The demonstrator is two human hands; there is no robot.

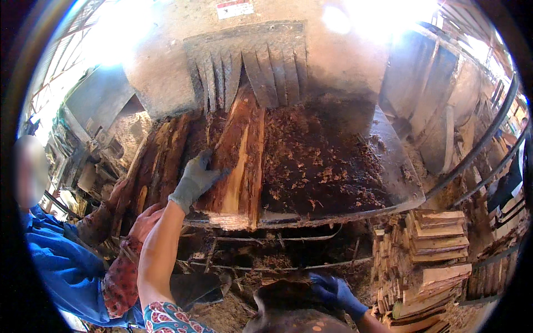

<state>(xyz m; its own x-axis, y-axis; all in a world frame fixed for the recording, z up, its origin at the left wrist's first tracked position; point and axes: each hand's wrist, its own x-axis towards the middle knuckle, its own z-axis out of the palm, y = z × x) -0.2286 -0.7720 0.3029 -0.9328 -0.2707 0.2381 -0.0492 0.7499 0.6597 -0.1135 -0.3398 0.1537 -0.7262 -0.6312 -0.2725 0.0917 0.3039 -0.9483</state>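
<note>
My left hand [195,178], in a grey glove, lies against the left side of a bark-edged wood slab [240,155], its fingers apart on the surface. Reddish bark covers much of the slab, with a pale yellow bare strip down its middle. Its far end reaches under a hanging flap curtain [244,72]; the near end is cut and juts past the table edge. My right hand [336,294], in a blue glove, hovers low beside my dark-covered lap, fingers extended and holding nothing.
A co-worker in blue [66,266] stands at left, hands by another bark-covered slab [161,155]. Bark crumbs litter the dark metal table [397,161] of a large machine housing [347,61]. Cut boards [438,236] are stacked at lower right, near curved bars [483,144].
</note>
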